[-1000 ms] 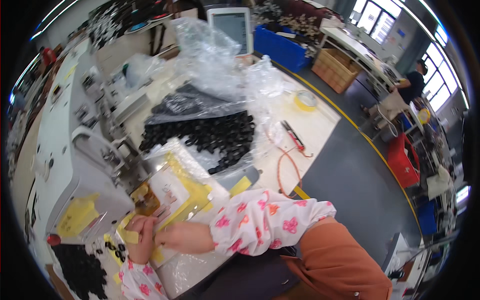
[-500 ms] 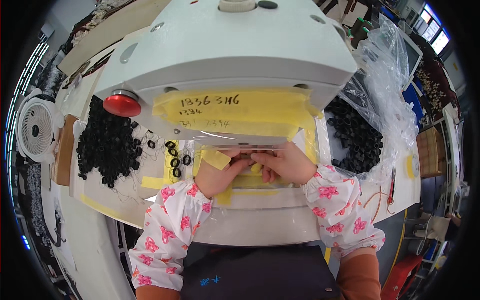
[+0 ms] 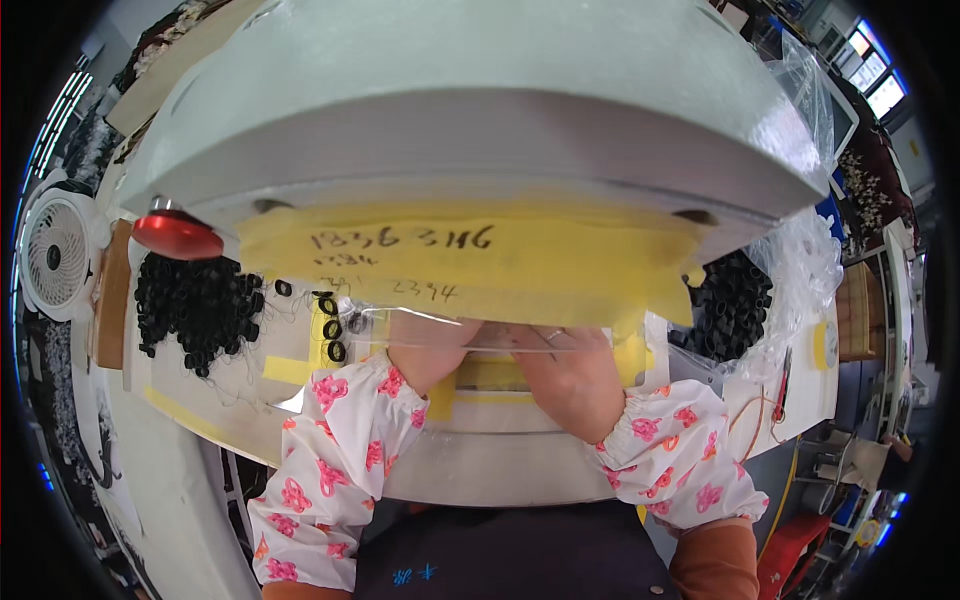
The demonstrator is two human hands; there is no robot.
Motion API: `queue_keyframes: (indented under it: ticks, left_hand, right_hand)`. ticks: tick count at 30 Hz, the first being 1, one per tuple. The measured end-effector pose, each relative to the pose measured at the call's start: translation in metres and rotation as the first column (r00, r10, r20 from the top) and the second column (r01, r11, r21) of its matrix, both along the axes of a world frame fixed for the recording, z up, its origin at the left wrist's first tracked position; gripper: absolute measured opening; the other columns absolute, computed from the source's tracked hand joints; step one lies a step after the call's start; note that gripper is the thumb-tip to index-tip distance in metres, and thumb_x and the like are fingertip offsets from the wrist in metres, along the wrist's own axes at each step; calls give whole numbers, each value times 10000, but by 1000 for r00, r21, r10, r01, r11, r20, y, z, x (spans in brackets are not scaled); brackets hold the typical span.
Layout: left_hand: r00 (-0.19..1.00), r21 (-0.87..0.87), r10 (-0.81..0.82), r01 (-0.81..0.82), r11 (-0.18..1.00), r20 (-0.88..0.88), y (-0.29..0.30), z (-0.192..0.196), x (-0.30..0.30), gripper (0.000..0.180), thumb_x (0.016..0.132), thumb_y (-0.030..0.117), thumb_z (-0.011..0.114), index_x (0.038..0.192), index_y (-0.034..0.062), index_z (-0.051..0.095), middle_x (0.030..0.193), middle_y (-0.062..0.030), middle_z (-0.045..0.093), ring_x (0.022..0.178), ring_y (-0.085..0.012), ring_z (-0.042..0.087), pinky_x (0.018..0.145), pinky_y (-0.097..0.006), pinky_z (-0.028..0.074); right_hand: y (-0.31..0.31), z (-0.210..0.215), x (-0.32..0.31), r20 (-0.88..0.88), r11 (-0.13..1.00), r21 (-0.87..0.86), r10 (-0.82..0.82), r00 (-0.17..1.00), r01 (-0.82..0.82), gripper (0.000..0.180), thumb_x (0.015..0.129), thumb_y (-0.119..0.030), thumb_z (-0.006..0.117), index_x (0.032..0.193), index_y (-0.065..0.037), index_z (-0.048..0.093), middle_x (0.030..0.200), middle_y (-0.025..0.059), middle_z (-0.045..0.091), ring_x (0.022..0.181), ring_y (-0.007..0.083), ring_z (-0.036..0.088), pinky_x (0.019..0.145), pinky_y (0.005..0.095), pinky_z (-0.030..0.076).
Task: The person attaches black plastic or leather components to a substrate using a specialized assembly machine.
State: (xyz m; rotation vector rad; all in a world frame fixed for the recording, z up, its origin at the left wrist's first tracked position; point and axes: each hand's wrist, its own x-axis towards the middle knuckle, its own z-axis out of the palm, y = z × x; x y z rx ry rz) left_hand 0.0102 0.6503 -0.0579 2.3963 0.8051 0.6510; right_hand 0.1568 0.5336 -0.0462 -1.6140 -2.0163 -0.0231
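Both my hands reach under the front of a pale machine head (image 3: pixel 480 140). Its lower edge, with yellow tape (image 3: pixel 580 265) and a clear plastic guard (image 3: pixel 505 340), covers their fingers. My left hand (image 3: pixel 430 348) shows only its back and wrist beside the yellow-taped work surface. Close to its right, my right hand (image 3: pixel 572 378) reaches forward with a ring on one finger. Whatever either hand holds is hidden. Left of my left hand, several small black rings (image 3: pixel 334 328) lie in a column on yellow tape.
A heap of black rings (image 3: pixel 195 310) with loose threads lies at the left, another pile (image 3: pixel 732 305) at the right beside clear plastic wrap (image 3: pixel 800 290). A red knob (image 3: pixel 178 237) juts from the machine. A white fan (image 3: pixel 60 250) stands far left; a red-handled tool (image 3: pixel 781 398) lies right.
My view has come closer to the machine, so its head looms larger and lower. My fingers, partly visible before, are now hidden behind it. The right hand has turned, its back more in view.
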Motion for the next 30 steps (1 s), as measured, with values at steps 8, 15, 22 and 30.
queue_keyframes:
  ticks: [8,15,22,30]
  left_hand:
    - [987,200,159,-161,967,22,7,-47,-1,221,843,209,567,986,48,616,985,-103,625,896,-279,587,770,-365,455]
    - [993,-39,30,-34,999,-110,9,-34,5,325,862,301,543,1067,54,596,1036,-132,624,947,-318,581,811,-398,451]
    - [997,-42,33,-36,998,-68,21,-57,-2,297,857,280,547,1046,59,604,1000,-125,634,931,-308,586,797,-398,451]
    - [994,204,-77,59,977,82,21,-57,1,163,819,137,568,954,62,621,881,-101,630,830,-282,589,743,-394,454]
  right_hand:
    - [-3,3,-16,234,989,-37,-129,964,142,285,717,-85,536,975,25,585,985,141,574,968,256,483,747,390,413]
    - [-6,9,-19,291,976,-73,-177,940,206,230,739,-119,564,926,14,586,942,129,579,992,260,469,745,393,388]
    - [-5,0,-21,173,980,-132,-124,977,147,370,741,-279,665,957,13,595,883,142,596,1053,288,453,807,465,388]
    - [-8,-5,-18,166,976,-187,-81,983,112,447,722,-339,683,980,20,610,748,123,594,1117,305,420,850,529,376]
